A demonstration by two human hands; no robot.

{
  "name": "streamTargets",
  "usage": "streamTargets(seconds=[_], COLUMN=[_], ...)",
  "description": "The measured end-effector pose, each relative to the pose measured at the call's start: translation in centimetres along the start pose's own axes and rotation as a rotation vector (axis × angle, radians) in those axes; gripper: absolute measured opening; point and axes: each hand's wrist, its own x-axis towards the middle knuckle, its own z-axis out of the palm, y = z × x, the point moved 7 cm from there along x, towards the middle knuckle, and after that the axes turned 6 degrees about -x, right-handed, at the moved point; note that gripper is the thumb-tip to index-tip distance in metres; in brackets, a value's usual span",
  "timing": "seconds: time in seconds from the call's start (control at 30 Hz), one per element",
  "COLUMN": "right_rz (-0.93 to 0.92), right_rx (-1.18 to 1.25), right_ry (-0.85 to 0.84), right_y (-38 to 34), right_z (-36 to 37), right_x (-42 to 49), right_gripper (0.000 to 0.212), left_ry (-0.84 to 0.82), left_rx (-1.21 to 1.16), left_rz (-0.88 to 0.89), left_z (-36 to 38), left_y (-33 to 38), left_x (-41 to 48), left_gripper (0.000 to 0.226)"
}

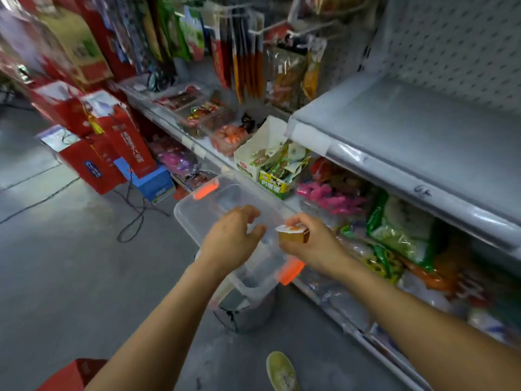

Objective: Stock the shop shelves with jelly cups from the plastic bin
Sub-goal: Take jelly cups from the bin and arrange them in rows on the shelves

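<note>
1. A right hand (315, 244) holds a small amber jelly cup with a white foil lid (293, 235) just above the right rim of a clear plastic bin with orange latches (183, 218). Thumb and fingers are clamped round the cup's sides.
2. A left hand (231, 238) hovers over the middle of the bin, fingers curled downward with the thumb close to them. The blur makes it impossible to tell whether they hold anything.
3. Risk: the cup is gripped by its smooth, tapered sides. A loose hold on the way up to the bare grey metal shelf (408, 131), right of the bin and above it, could let the cup slip and drop into the bin or onto the floor.
4. Risk: the bin rests on a narrower grey stand (248, 309) beneath it. A knock from either forearm could tip it.
5. Risk: squeezing hard could dent the thin cup or strain the foil seal.
6. The cup looks squat, wider at the lid, with translucent orange-brown filling and a lid edge overhanging the rim.
7. The bin looks nearly empty, so this is probably among the last cups.
</note>
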Motion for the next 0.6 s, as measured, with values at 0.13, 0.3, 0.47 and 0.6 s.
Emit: streamTargets(seconds=[0.13,0.3,0.47,0.6], right_rz=[-0.080,-0.078,-0.015,0.045], right_rx=[0.028,-0.013,0.048,0.015], right_ry=[0.161,0.361,0.565,0.702], right_y=[-2.1,-2.7,-1.4,1.0], right_z=[-7.7,-17.5,-25.4,-32.0], right_x=[-9.7,-21.2,-31.1,-39.2], right_gripper=[0.028,0.047,0.065,0.071], left_ry=[-0.018,-0.047,-0.101,-0.199], left_rx=[0.026,0.006,0.016,0.129], left_rz=[0.201,0.401,0.608,0.752], left_z=[-0.9,-0.4,1.9,4.4], left_y=[9.0,20.1,31.9,40.1], left_x=[-5.3,-10.8,-15.7,-20.2], left_gripper=[0.032,0.028,0.039,0.048])
